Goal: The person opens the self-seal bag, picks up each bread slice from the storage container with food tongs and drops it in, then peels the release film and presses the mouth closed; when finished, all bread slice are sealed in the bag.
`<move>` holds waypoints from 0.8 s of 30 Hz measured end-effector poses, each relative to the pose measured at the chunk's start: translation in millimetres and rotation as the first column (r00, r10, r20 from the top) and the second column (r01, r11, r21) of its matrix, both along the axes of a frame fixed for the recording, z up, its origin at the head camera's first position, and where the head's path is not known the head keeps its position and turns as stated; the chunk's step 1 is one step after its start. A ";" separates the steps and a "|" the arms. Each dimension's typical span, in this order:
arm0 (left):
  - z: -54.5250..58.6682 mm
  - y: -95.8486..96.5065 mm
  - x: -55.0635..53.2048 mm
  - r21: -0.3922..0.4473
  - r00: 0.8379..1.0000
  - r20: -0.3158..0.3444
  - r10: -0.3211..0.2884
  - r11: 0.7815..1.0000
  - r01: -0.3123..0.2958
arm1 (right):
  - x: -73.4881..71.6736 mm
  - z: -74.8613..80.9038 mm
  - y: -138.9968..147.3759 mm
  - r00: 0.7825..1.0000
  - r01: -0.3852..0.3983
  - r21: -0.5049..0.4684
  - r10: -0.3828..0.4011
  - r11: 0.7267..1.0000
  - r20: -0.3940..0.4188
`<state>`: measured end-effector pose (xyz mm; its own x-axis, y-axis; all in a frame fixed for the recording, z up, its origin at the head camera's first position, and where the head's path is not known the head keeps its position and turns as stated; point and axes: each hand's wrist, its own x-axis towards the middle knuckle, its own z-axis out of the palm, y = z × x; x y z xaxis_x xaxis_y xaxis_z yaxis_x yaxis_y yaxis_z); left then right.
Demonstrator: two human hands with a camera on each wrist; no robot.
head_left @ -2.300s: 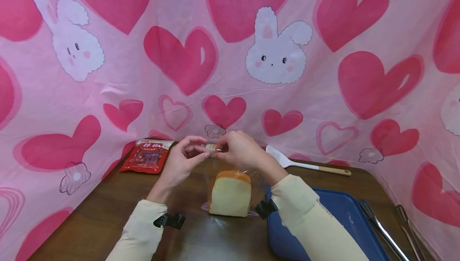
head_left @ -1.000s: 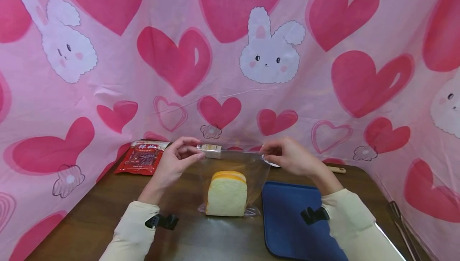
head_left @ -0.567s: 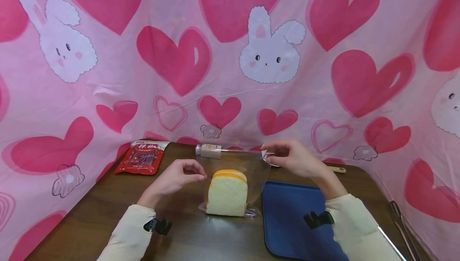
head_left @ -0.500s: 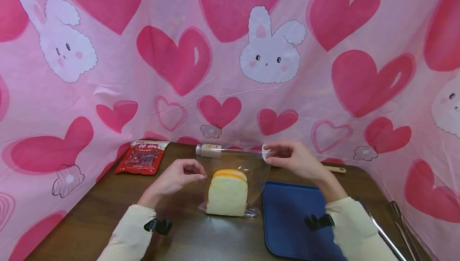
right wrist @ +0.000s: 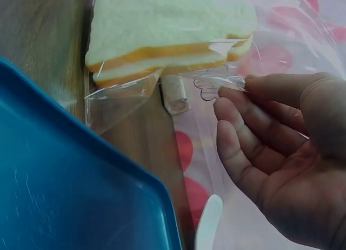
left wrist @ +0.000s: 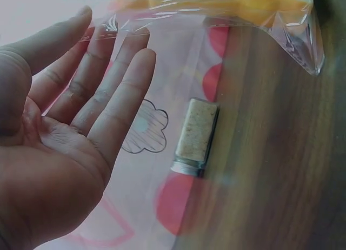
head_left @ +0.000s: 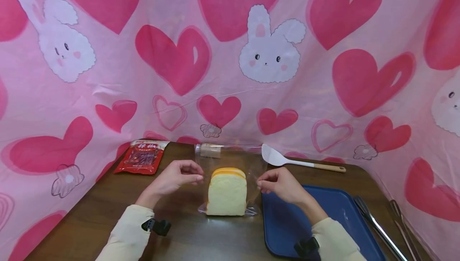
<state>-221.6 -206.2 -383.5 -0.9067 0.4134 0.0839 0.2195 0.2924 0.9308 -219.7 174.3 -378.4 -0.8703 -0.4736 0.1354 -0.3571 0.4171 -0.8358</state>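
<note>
Two slices of bread (head_left: 227, 195) stand upright inside a clear plastic bag (head_left: 254, 210) at the middle of the table. At the bag's left side, my left hand (head_left: 176, 179) pinches the film between thumb and forefinger; its other fingers are spread in the left wrist view. My right hand (head_left: 285, 185) pinches the opposite side, slightly above the tray's far left corner. The thin edge of the bag (right wrist: 121, 104) runs up to the right thumb (right wrist: 281, 87). Exactly how much film lies between the fingertips is hard to see.
Behind the bag lies a small jar (left wrist: 197, 131) with a pale label. A red packet (head_left: 141, 158) rests at back left, a white spatula (head_left: 274, 156) at back right. The blue tray (head_left: 284, 229) is right of the bread, with metal tongs (head_left: 379, 227) beyond it.
My left hand has gone from the bag's top left corner down to its left side. My right hand has followed from the top right down to the right side, uncovering the spatula.
</note>
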 end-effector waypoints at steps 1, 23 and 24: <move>-0.6 -0.9 -0.2 0.004 1.000 0.008 0.003 1.000 -0.003 | 0.3 0.3 0.0 1.000 0.001 -0.008 -0.001 1.000 0.000; -9.5 -9.0 8.6 0.244 0.956 0.289 0.048 0.962 -0.122 | 26.5 -5.8 1.9 0.956 -0.065 -0.226 0.126 0.972 0.267; -11.4 -10.3 10.4 0.252 0.950 0.312 0.033 0.961 -0.116 | 29.5 -7.3 1.6 0.943 -0.051 -0.242 0.126 0.969 0.309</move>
